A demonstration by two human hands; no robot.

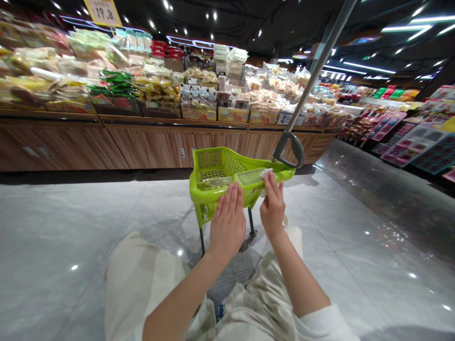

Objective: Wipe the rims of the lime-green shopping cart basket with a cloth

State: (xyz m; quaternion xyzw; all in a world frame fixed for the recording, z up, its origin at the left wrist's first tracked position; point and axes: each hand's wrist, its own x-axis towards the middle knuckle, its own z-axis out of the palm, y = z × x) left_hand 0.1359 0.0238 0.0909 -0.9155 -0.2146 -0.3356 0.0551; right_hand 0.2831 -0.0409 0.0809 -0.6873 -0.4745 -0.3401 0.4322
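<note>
In front of my knees stands a small lime-green shopping cart [209, 195] on dark legs with casters. A grey handle [284, 147] and a long metal pole [318, 66] rise from its right end. My left hand [229, 220] rests against the cart's near rim, its fingers stretched out and holding nothing. My right hand [273, 206] presses a white wipe [266, 174] onto the clear panel [252, 176] along the rim. Most of the wipe is hidden beneath the fingers.
A long wooden display counter [152, 144] piled with packaged snacks runs behind the cart. More shelves of goods [412, 137] stand on the right. The floor [88, 237] is shiny grey tile. A yellow-edged price sign [103, 12] hangs at the upper left.
</note>
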